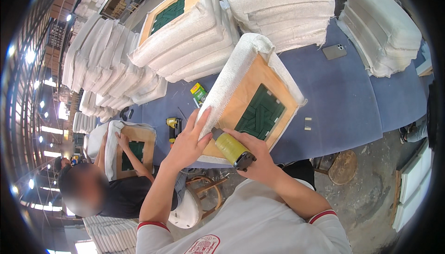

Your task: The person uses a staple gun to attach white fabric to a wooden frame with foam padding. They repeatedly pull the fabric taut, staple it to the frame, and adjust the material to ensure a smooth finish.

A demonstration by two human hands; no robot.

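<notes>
In front of me an upholstered seat (230,78) stands tilted on the table. White textured fabric wraps its edges, and the wooden frame faces me with dark green webbing (261,111) across the opening. My left hand (189,139) grips the fabric-covered edge at its lower left, fingers over the white cloth. My right hand (254,148) is closed around a staple gun (229,147) with a yellow-green body. The gun's nose meets the seat near the fabric's border, close to my left fingers; the exact contact spot is hidden.
Stacks of white-covered seats (185,50) line the table's (333,101) far side. A second staple gun (174,127), a green box (199,92), a phone (334,51) and small staple strips (308,124) lie on it. At left, a co-worker (134,193) handles another seat (147,140). A stool (343,167) stands right.
</notes>
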